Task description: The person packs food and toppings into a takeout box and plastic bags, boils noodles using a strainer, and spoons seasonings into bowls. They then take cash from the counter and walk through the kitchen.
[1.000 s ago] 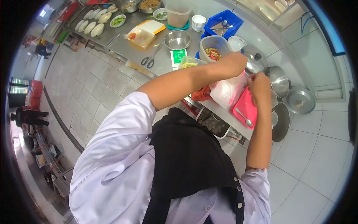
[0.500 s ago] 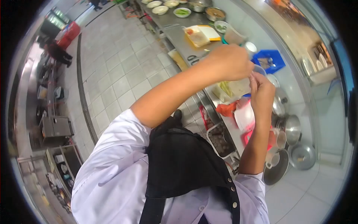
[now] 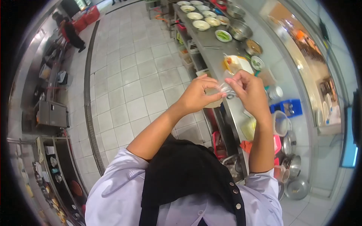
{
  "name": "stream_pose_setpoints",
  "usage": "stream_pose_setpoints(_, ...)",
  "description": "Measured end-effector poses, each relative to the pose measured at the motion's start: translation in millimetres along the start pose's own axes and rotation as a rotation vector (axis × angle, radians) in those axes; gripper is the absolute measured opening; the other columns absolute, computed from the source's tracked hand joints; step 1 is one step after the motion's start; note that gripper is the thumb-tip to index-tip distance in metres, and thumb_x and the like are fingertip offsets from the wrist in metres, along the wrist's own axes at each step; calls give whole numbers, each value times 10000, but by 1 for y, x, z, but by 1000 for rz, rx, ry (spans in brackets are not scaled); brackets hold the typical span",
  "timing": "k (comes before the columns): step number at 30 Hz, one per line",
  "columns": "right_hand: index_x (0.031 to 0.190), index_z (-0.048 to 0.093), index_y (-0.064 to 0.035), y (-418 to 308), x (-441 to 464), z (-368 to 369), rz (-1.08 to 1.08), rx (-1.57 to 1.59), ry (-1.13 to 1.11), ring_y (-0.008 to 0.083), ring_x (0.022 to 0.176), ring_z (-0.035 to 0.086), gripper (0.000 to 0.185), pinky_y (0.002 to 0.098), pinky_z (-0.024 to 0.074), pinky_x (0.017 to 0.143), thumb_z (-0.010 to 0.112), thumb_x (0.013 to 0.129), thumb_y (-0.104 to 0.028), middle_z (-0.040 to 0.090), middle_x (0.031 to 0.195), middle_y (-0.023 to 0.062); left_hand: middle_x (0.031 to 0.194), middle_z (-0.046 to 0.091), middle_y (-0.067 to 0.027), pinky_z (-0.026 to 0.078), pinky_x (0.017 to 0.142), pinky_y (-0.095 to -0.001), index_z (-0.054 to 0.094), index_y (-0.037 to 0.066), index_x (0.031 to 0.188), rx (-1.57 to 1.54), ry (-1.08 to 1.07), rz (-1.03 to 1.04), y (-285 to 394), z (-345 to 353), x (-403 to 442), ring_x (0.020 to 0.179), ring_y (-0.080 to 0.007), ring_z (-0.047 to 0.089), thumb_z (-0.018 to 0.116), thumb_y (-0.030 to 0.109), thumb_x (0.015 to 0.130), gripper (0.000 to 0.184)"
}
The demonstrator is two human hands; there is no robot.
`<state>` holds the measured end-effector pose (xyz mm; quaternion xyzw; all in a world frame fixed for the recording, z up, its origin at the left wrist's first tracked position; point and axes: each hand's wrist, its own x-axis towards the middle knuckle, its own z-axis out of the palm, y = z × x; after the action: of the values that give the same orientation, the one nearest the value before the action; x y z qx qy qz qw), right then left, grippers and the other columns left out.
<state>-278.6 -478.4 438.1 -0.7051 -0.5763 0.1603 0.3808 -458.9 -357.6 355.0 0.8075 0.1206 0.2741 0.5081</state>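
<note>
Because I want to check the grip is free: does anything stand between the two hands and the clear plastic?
Nothing visible does. The left hand and right hand both appear to pinch the clear plastic directly, with no object between.
</note>
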Motion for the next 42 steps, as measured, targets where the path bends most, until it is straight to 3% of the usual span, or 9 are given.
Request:
stream_pose_setpoints(4,815,601,-33,-22,62,48,17,156,-15,32,606,426,319,263,330,550,774,1023,-203,487,607,-32,1227,737,13,254,1267,-566,845,142,1065,229,193,181,-30,-86,-5,1386,-270,580,800,277,969,171)
stream_pose_setpoints(5,924,652,-51,-29,77,54,80,69,-63,89,728,569,212,298,442,655,803,973,-191,605,753,13,1245,734,11,240,1272,-561,846,143,1061,287,218,209,-35,-106,-4,1409,-280,557,791,275,976,167)
stream_pose_setpoints(9,1235,661,-78,-130,114,88,-678,-640,76,271,1250,591,455,449,449,1065,834,842,-231,657,1291,77,1315,716,-33,228,1260,-554,851,139,1046,400,276,221,-49,-171,0,1472,-313,484,747,231,989,149)
stream_pose_setpoints(16,999,717,-53,-136,189,149,-560,-977,-414,334,811,739,246,509,546,841,632,1010,-284,724,750,150,1351,655,-15,188,1251,-555,852,160,1016,507,285,214,-66,-247,-13,1503,-340,419,761,225,957,127)
stream_pose_setpoints(25,837,636,75,-162,247,160,-115,-487,-650,443,827,699,449,554,506,773,543,1045,-311,670,800,266,1334,643,33,140,1235,-646,843,194,956,738,490,207,-57,-270,-25,1515,-311,406,819,246,897,83)
stream_pose_setpoints(28,855,651,41,-165,256,156,-125,-485,-679,425,815,693,383,538,512,766,553,1036,-282,679,805,228,1342,637,35,145,1222,-669,841,191,959,796,488,240,-54,-271,-19,1517,-307,404,827,232,877,92)
stream_pose_setpoints(31,883,671,-10,-150,247,156,-880,-602,-345,378,791,698,301,524,516,750,564,1022,-256,697,805,183,1351,628,19,164,1211,-677,835,179,951,754,466,245,-55,-270,-13,1513,-316,407,822,211,874,85)
stream_pose_setpoints(34,931,685,-70,-161,225,163,-1036,-812,-219,335,769,700,196,497,527,743,586,997,-226,704,773,127,1344,622,-5,181,1200,-694,826,168,923,671,431,273,-59,-269,-11,1505,-343,403,798,198,877,61)
stream_pose_setpoints(42,940,704,-67,-140,220,146,-672,-1013,-543,345,673,744,180,485,569,621,618,977,-220,725,713,159,1409,609,-34,191,1209,-663,808,110,906,477,391,221,-72,-242,2,1532,-364,370,834,197,848,108)
